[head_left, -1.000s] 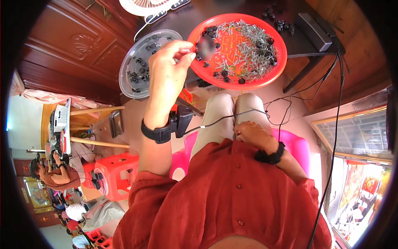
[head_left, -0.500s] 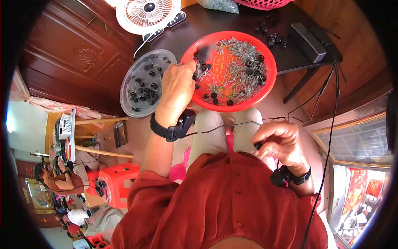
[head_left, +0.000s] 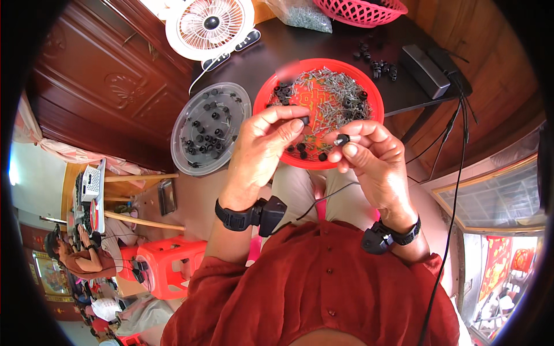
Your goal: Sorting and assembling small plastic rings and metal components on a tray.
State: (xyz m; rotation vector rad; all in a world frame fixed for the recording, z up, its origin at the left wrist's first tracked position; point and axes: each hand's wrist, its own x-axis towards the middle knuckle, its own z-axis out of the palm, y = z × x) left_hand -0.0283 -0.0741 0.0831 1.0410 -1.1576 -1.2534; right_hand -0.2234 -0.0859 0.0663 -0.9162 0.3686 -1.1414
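Note:
Both hands are raised over the near part of a red round tray, which holds many loose silver screws and several small black caps. Between thumb and forefinger my left hand pinches a small black cap. My right hand grips a black cap with a metal pin, its metal end pointing toward the left hand. The two held pieces are close but apart. Beside my left hand, a clear round lid-like tray holds more black pieces.
A white fan stands at the back left of the dark table. Behind are a bag of small parts, a pink basket, loose black pieces and a grey box. Cables hang at right. Another person sits far left.
My left hand has come out of the red tray with a black cap, moving right. My right hand has risen from near my lap toward it, still holding its piece.

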